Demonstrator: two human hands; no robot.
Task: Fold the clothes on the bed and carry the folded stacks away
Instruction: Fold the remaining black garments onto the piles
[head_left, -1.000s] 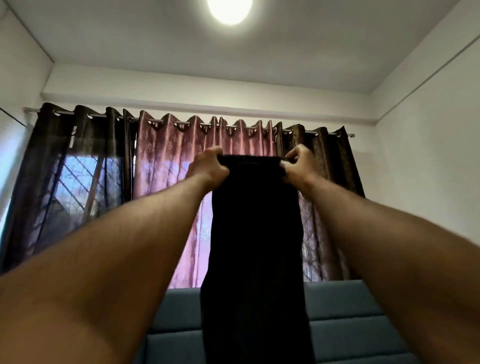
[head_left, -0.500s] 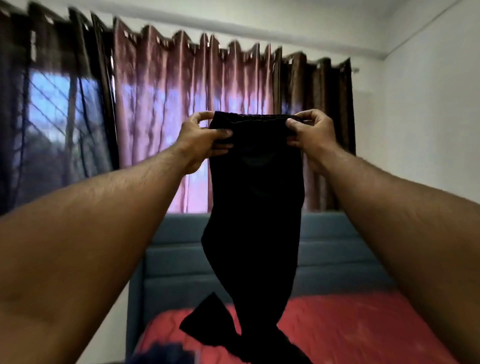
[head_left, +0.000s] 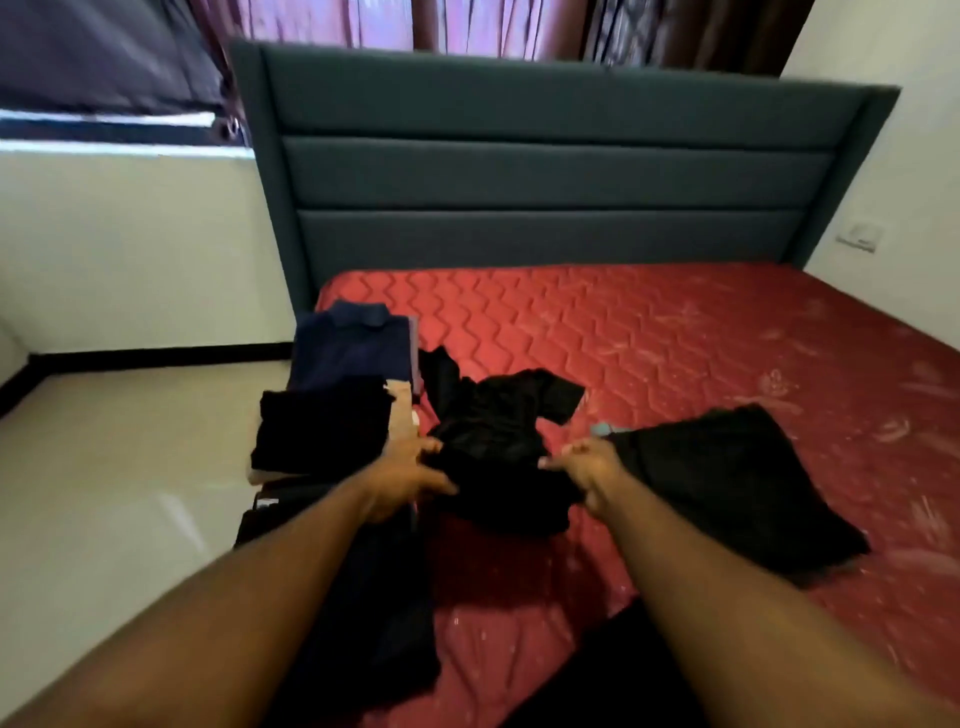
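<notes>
Black garment (head_left: 498, 447), crumpled at frame centre on the red bed (head_left: 675, 338), pinched at its near edge by left hand (head_left: 410, 473) and right hand (head_left: 587, 470); spreading flat likely precedes folding beside stacks (head_left: 337, 395) at left.

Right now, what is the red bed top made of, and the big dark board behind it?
The red mattress looks like quilted fabric with a slight sheen: zigzag stitching runs across it, and pale scuffs show. The dark headboard looks upholstered in matte woven cloth, padded in horizontal bands; what lies under the cloth cannot be seen.
</notes>
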